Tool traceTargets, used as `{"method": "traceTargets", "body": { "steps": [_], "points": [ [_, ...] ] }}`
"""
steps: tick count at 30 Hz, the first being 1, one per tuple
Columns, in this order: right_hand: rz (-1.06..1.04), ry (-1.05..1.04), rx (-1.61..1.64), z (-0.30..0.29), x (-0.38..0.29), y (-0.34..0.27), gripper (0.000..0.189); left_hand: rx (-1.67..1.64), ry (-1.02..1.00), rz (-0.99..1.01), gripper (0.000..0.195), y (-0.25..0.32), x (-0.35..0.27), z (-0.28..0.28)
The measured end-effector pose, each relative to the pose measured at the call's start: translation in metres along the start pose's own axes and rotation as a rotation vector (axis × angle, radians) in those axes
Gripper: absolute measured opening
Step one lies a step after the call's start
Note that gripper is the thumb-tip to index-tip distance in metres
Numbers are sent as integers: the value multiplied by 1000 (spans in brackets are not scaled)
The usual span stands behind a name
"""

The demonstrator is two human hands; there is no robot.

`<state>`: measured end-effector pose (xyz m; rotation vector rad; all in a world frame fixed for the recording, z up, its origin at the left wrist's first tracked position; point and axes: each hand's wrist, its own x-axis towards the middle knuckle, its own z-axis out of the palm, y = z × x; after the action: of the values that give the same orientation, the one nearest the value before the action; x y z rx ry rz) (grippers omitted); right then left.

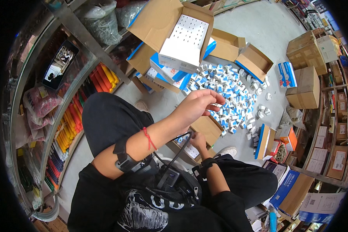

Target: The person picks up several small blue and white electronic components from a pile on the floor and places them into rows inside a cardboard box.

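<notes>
My left hand [204, 103], a red string on its forearm, is over the near edge of a heap of small white-and-blue plug-like pieces [232, 95] on the floor. Its fingers are loosely bent and apart, with nothing seen in them. Lower down, my right hand [198, 140] is at an open cardboard box [210, 127] between my legs. That box holds a white perforated tray [192, 151] and some blue-and-white pieces. My right fingertips are partly hidden, so whether they hold a piece cannot be told. A black cable [181, 149] loops beside that hand.
Open cartons [153, 23] are stacked ahead, one with a white perforated tray [190, 29]. Empty box parts [255, 62] lie beyond the heap. Closed cartons [303, 87] and shelves stand right. On the left, a metal rack holds coloured tubes [71, 121] and a phone [60, 65].
</notes>
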<state>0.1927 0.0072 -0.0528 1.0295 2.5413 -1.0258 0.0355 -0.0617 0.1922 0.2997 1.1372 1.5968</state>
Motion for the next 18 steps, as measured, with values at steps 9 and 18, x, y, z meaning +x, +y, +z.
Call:
{"method": "traceTargets", "body": {
  "steps": [9, 18],
  "points": [
    [75, -4, -30, -3, -1, -3, 26, 28, -4, -11, 18, -1, 0, 2],
    [-4, 1, -32, 2, -2, -6, 27, 35, -1, -18, 18, -4, 1, 1]
  ]
}}
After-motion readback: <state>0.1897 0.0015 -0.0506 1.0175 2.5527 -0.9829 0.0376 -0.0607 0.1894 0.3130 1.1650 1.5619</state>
